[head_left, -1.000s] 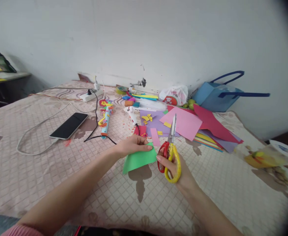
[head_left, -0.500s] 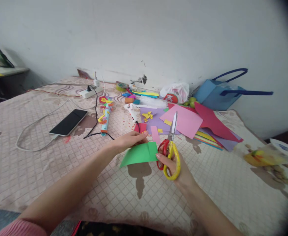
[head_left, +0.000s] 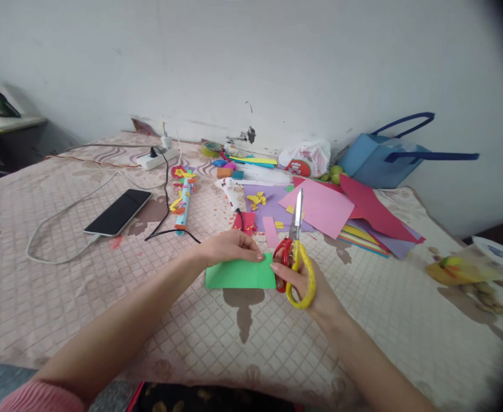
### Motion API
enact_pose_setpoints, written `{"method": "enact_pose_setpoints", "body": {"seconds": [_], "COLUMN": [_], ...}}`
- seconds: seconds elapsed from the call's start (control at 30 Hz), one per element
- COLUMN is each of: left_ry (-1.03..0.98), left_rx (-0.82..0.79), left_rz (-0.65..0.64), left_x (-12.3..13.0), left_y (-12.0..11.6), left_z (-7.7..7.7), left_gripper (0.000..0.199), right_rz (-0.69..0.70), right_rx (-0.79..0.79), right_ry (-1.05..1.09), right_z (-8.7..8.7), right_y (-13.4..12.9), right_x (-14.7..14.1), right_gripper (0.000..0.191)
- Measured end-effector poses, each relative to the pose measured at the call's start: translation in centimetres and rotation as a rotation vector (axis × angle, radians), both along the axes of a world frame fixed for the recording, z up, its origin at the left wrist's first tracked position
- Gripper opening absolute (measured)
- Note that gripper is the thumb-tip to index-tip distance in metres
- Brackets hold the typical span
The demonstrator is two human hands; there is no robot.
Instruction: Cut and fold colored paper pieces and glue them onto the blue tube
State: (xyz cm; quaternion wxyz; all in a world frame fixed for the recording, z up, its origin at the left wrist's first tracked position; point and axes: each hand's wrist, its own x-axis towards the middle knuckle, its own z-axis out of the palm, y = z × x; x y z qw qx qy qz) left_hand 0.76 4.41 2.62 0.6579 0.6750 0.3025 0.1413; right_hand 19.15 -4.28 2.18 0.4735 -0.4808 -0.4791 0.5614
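Note:
A green paper piece (head_left: 240, 276) lies level between my two hands, low over the checked tablecloth. My left hand (head_left: 229, 248) grips its upper edge, with the thumb near the upper right corner. In my right hand (head_left: 305, 283) are scissors (head_left: 301, 274) with one red and one yellow handle, their blades together and pointing up and away. My right thumb reaches the paper's right edge. Beyond the hands are a pink strip (head_left: 270, 231) and a red paper piece (head_left: 244, 222) with small yellow bits.
A white glue gun (head_left: 229, 194) and a decorated light-blue strip (head_left: 183, 203) lie ahead. To the left are a phone (head_left: 119, 212), cables and a power strip (head_left: 157, 159). Stacked coloured papers (head_left: 320, 206), a blue bag (head_left: 377, 163) and a clear container (head_left: 470, 272) stand right.
The green paper has flattened and its left end has swung up level. My left hand's fingers have shifted right along its upper edge. The scissors have tilted slightly left.

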Motion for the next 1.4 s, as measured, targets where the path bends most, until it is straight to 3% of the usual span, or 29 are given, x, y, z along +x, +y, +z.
{"method": "enact_pose_setpoints", "body": {"seconds": [0.3, 0.5, 0.77, 0.87, 1.03, 1.2, 1.4], "left_ry": [0.039, 0.010, 0.047, 0.053, 0.041, 0.063, 0.042], "left_rx": [0.132, 0.092, 0.081, 0.078, 0.025, 0.157, 0.166], "left_rz": [-0.004, -0.045, 0.028, 0.044, 0.180, 0.110, 0.163], "left_x": [-0.1, 0.0, 0.0, 0.2, 0.6, 0.9, 0.9], "left_y": [-0.2, -0.3, -0.2, -0.4, -0.6, -0.3, -0.4], "left_z": [0.4, 0.5, 0.1, 0.4, 0.6, 0.1, 0.2], "left_gripper": [0.039, 0.033, 0.032, 0.038, 0.051, 0.037, 0.036], "right_rz": [-0.084, -0.093, -0.044, -0.065, -0.078, -0.059, -0.035], "right_rx": [-0.013, -0.018, -0.007, -0.027, -0.019, -0.036, -0.025], "right_ry": [-0.096, -0.081, -0.055, -0.091, -0.100, -0.124, -0.133], "right_z": [0.1, -0.4, -1.1, -1.3, -1.2, -1.2, -1.4], "right_y": [0.0, 0.2, -0.7, -0.9, -0.9, -1.1, -1.2], "right_x": [-0.6, -0.7, -0.3, -0.3, -0.6, -0.7, -0.8], "right_gripper": [0.025, 0.027, 0.025, 0.026, 0.026, 0.025, 0.025]}}
